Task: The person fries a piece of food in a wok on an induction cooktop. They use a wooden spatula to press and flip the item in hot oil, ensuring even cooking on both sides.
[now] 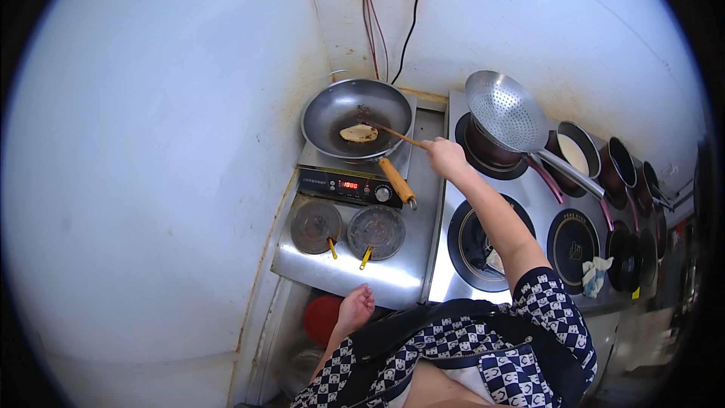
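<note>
A slim wooden utensil (403, 136), perhaps chopsticks, is gripped in my right hand (446, 157). Its far end reaches into a steel wok (328, 118) and lies close beside a pale, flat piece of food (359, 134); I cannot tell if they touch. Dark browned bits (362, 111) cling to the wok above the food. The wok's wooden handle (397, 180) points towards me. It sits on an induction cooker (348, 186) with a lit red display. My left hand (357, 307) hangs by the counter's front edge, loosely curled, with nothing visible in it.
Two round lids (316, 228) with yellow handles lie before the cooker. To the right stand a perforated strainer (506, 109) on a pot, a saucepan of white liquid (573, 153), more saucepans (620, 161), black hob plates (572, 232) and a crumpled cloth (596, 276). A red container (324, 319) is below.
</note>
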Available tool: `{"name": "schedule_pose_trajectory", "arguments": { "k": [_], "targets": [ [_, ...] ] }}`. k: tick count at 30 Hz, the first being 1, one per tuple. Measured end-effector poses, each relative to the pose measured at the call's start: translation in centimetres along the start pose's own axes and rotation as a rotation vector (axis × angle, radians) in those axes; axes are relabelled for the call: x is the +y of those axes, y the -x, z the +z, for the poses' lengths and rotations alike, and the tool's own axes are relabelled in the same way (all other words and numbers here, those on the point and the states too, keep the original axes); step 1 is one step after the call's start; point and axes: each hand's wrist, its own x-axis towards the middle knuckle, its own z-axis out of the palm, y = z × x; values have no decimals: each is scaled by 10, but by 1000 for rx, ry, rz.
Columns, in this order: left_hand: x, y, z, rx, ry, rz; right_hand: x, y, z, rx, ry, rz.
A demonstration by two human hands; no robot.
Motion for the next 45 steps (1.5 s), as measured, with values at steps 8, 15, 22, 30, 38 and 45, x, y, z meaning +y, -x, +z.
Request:
{"name": "schedule_pose_trajectory", "arguments": {
  "k": [8, 15, 22, 30, 38, 45],
  "targets": [
    [12, -10, 2, -22, -125, -123, -25, 3, -8, -150, 165, -32],
    [16, -22, -11, -44, -240, -210, -34, -3, -7, -141, 222, -9],
    [13, -40, -31, -60, -303, -240, -39, -10, -6, -140, 236, -13],
    [17, -35, -19, -36, -342, -251, -39, -18, -5, -176, 261, -36],
    [13, -16, -8, 21, -314, -214, -38, -25, 9, -172, 254, -47],
    [12, -15, -3, 17, -276, -228, -46, -31, 13, -215, 250, 37]
  ]
}}
